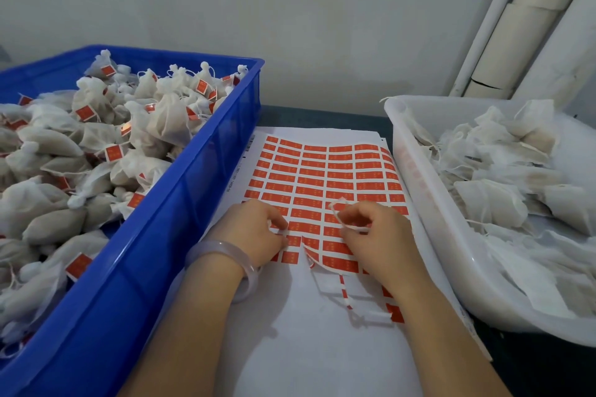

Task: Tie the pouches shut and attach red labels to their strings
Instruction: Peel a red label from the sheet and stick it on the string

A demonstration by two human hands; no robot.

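The label sheet (322, 171) lies flat on the counter (322, 118) between a blue crate (206, 171) on the left and a white tub (419, 177) on the right, and both hands work over its near rows. The left hand (254, 229), with a pale bracelet (225, 251) on the wrist, has its fingers (275, 222) curled down onto the sheet, and thumb and forefinger seem to pinch the edge of one red label (292, 239); whether it has lifted off the backing is too small to tell. The right hand (377, 232) grips a thin white string (339, 208) that loops up above the knuckles; the pouch it belongs to is hidden, if it is there at all. Tied, labelled pouches (96, 126) fill the crate, and open pouches (503, 203) lie heaped in the tub. The label is likely light, floppy and sticky on the back, so it is best taken by a corner and kept from folding on itself. The string is limp and slack and wants to be held taut close to where the label will wrap. The pouches look soft and light, with thin fabric that could snag.
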